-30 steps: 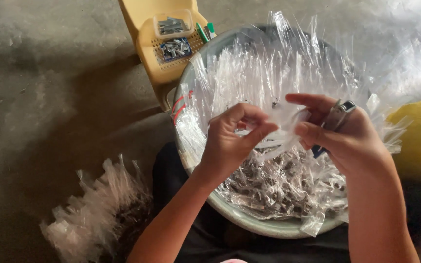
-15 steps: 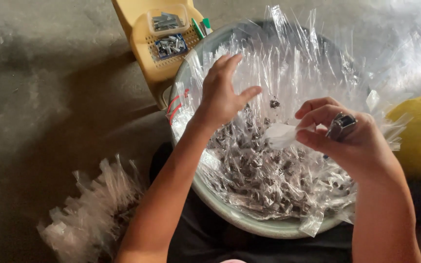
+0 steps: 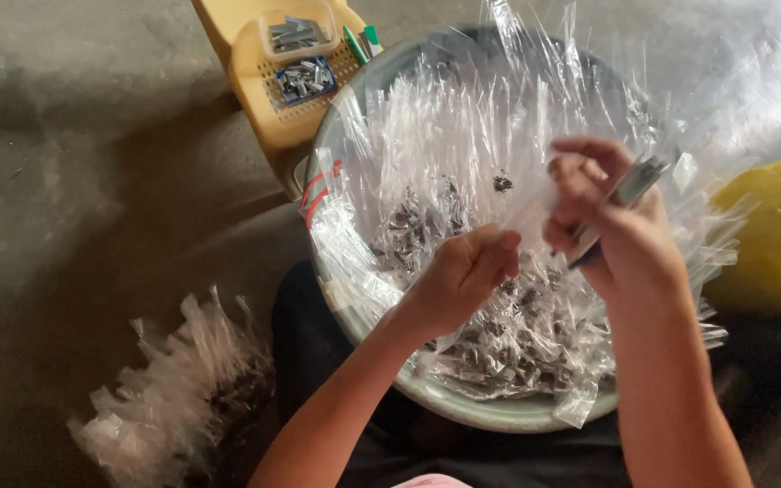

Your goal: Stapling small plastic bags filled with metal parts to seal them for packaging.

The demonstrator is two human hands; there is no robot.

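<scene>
Head view, left hand: left hand [image 3: 463, 276] curled down into the basin, fingers [image 3: 499, 248] pinched shut on a clear plastic sachet [image 3: 535, 217] at its lower end
Head view, right hand: right hand [image 3: 616, 226] raised just beside the left, fingers closed around a small metal stapler [image 3: 621, 194], thumb and forefinger also nipping the sachet's upper part
Key relation: sachet stretched between the two hands, long axis slanting from the left hand's fingertips up and rightward to the right hand; both hands touching it, left lower and nearer the heap
Stapler: slim, grey, shiny, tilted, nose pointing up and right, partly hidden in the palm
Basin: round pale grey basin [image 3: 499, 416] resting on the lap, rim smooth, heaped with filled sachets [image 3: 499, 352]
Sachets: thin, glossy, crinkled film, long and narrow, dark grainy contents bunched at one end; open tops fanning outward over the rim
Floor pile: second loose bundle of the same sachets [image 3: 174, 389] on the grey concrete floor [image 3: 65, 181], well apart to the left
Stool: yellow plastic stool [image 3: 273, 99] beyond the basin, carrying a clear box of staple strips [image 3: 298, 54] and green pens [image 3: 362, 41]
Right edge: yellow bag [image 3: 779, 235] near the basin, soft and wrinkled
</scene>
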